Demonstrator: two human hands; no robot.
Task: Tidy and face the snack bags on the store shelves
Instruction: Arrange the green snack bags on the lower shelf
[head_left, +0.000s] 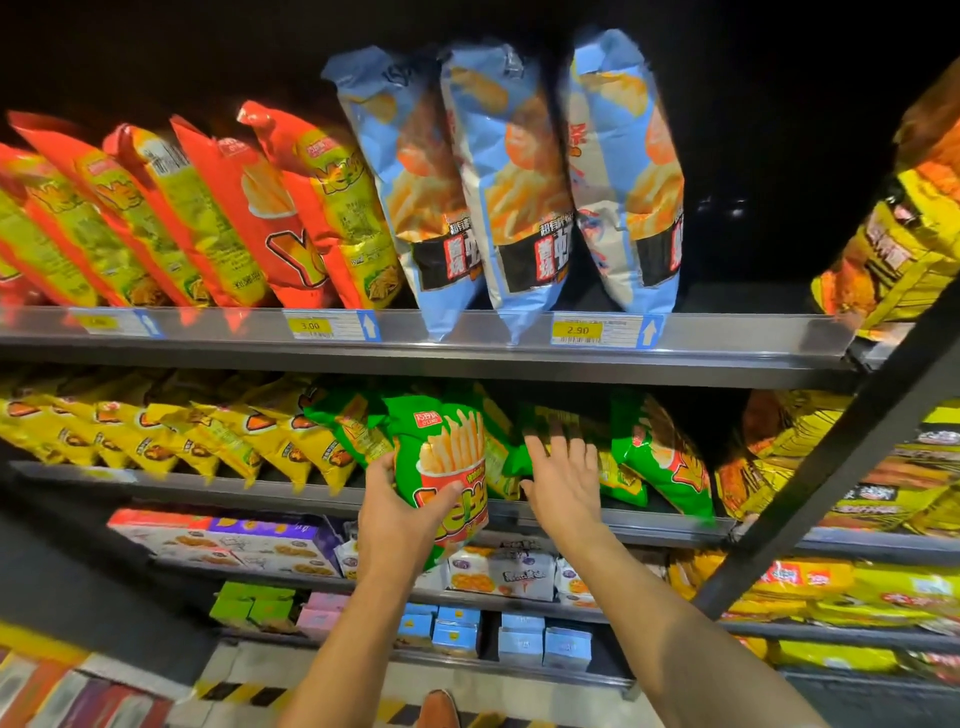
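Observation:
My left hand (397, 506) grips a green snack bag (444, 467) with a fries picture, held upright in front of the middle shelf (649, 522). My right hand (563, 475) is open with fingers spread, reaching into the row of green bags (660, 457) just right of the held bag, fingertips touching a bag behind. More green bags (345, 421) lean to the left of the held one. On the top shelf stand blue bags (511, 192) and leaning red bags (291, 208).
Yellow bags (171, 431) fill the left of the middle shelf. Yellow-orange bags (893, 249) crowd the neighbouring unit at right, past a dark diagonal post (831, 457). Boxed snacks (249, 540) and small cartons (519, 642) sit on the lower shelves. Price tags (597, 330) line the top shelf rail.

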